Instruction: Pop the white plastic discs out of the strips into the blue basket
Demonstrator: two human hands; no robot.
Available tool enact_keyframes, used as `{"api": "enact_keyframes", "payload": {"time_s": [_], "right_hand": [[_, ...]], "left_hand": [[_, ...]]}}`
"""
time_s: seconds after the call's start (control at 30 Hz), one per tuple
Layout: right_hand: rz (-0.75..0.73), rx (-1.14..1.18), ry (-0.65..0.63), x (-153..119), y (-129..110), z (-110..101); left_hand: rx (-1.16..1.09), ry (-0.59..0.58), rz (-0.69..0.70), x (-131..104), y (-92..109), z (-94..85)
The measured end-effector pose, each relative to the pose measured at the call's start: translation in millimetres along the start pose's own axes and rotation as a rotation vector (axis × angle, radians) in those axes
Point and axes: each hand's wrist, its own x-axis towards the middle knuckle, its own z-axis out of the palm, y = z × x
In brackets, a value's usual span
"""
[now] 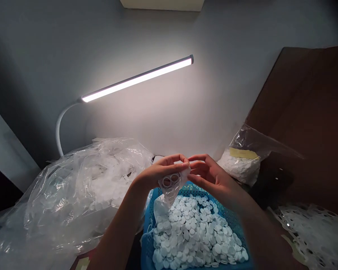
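Note:
Above a blue plastic basket (148, 243), my left hand (165, 168) pinches a translucent plastic sheet (171, 183) with round holes in it. The sheet hangs down from the thumb and fingers. My right hand (208, 172) meets it from the other side, thumb and fingertips closed at the sheet's right edge. Many small white discs (197, 232) lie heaped in the basket below both hands. Whether a disc sits between the right fingertips is hidden.
A lit bar lamp (138, 79) arches over from the left. Large clear plastic bags (81, 187) bulge at the left. On the right are a bag of white pieces (239, 168) with a yellow label, a cardboard box (307, 112) and a pile of holed sheets (318, 232).

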Motion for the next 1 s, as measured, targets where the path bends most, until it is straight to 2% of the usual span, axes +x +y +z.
{"api": "enact_keyframes", "payload": {"time_s": [0.23,0.33,0.53,0.73,0.9,1.0], "right_hand": [[0.069,0.259,-0.209,5,5,1],[0.075,0.301,-0.238,6,4,3],[0.093,0.203,-0.059,3,0,5],[0.093,0.279,-0.077,3,-3,8],[0.001,0.165,0.067,4,-4,4],[-0.026,0.144,0.073,5,-2,5]], "left_hand": [[0.118,-0.066,-0.009,-7,7,2.9],[0.119,-0.112,-0.044,-10,12,4.6],[0.13,-0.031,-0.125,-16,18,6.6],[0.271,0.023,-0.094,-15,17,5.5],[0.197,-0.01,-0.132,-16,18,4.8],[0.23,-0.039,-0.185,-18,18,7.6]]}}
